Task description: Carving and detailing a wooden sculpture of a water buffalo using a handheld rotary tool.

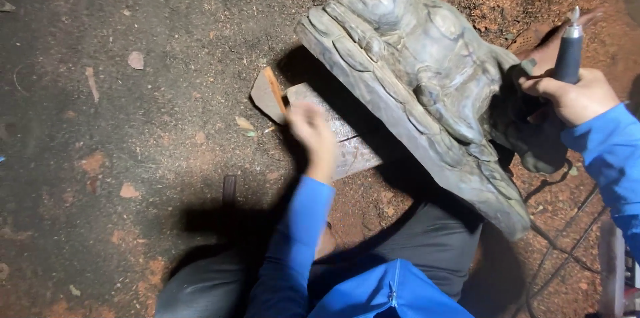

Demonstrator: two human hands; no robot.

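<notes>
Now you're mid-carving: your right hand (575,97) is clamped on the slim grey rotary tool (569,55) at three o'clock beside the tilted grey carved wooden figure (420,85); your blurred left hand (313,135), grip unclear, reaches toward the flat wood wedge (268,95) at nine o'clock; steady the figure first

- The left hand (313,137) was bare, blurred, its arm in a long bright blue sleeve.
- The right hand (577,95) was bare above a matching blue cuff.
- A zipped blue jacket front covered dark grey trousers.
</notes>
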